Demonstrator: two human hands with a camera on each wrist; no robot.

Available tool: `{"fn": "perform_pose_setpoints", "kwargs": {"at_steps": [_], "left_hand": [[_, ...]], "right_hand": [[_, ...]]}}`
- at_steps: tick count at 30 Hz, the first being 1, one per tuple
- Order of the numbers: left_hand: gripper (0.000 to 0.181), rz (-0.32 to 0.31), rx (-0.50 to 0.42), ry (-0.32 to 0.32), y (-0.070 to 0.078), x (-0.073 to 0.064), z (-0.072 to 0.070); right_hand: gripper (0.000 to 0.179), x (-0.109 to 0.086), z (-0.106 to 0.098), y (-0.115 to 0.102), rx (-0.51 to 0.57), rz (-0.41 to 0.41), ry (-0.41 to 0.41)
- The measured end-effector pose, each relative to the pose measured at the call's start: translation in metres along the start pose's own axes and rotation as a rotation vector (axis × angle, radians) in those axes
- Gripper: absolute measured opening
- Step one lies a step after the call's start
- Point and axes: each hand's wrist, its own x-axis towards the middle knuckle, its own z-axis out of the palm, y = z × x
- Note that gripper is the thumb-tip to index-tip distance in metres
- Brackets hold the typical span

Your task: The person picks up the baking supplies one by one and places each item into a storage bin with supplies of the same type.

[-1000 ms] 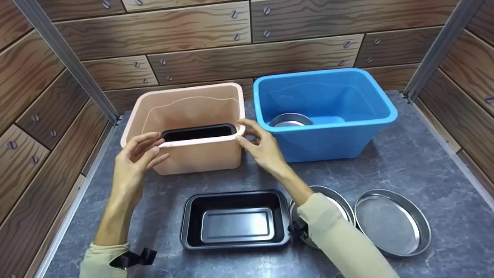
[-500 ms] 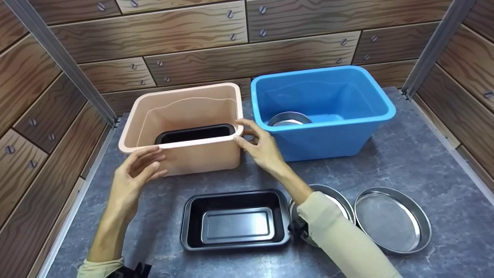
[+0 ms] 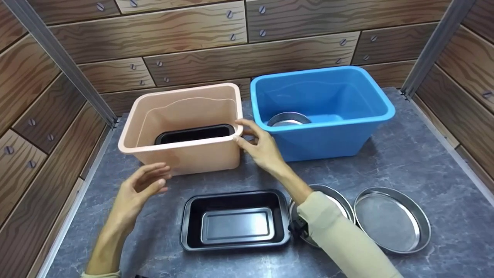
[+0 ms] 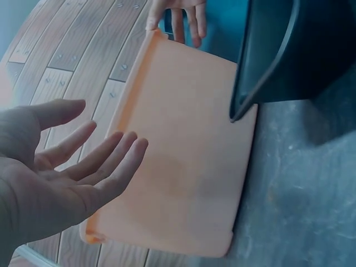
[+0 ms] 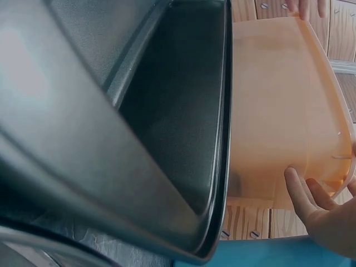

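A peach plastic bin (image 3: 193,156) stands at the back left, with a black rectangular pan (image 3: 193,134) inside it. At the bin's front right corner, my right hand (image 3: 262,148) pinches the rim, thumb on the front wall and fingers round the side. My left hand (image 3: 133,193) hovers in front of the bin's left end, fingers loosely bent and holding nothing; the left wrist view shows its palm (image 4: 61,178) facing the bin wall. Between my forearms on the table lies a black loaf pan (image 3: 237,227).
A blue bin (image 3: 320,143) stands right of the peach one and holds a round metal pan (image 3: 290,119). Two more round pans lie at the front right, one (image 3: 339,202) partly under my right sleeve, the other (image 3: 388,222) beside it. Wood-patterned walls (image 3: 193,31) enclose the table.
My left hand has drawn back from the peach bin's front rim, down and toward me. The bin's left end has shifted slightly left and nearer. My right hand stays at its corner.
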Motion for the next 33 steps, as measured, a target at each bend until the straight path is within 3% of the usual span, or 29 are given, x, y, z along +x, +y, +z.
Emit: {"fn": "perform_pose_setpoints", "kwargs": {"at_steps": [5,12,33], "left_hand": [[0.046,-0.049,0.023,-0.048,-0.01,-0.007,-0.004],[0.047,-0.114,0.041,-0.06,-0.022,-0.018,-0.009],[0.058,-0.238,0.05,-0.186,-0.048,-0.042,-0.013]], "right_hand": [[0.044,0.0,0.0,-0.001,-0.001,0.003,-0.003],[0.044,0.0,0.0,-0.002,-0.005,-0.002,-0.011],[0.044,0.001,-0.004,-0.001,-0.052,-0.002,-0.021]]}}
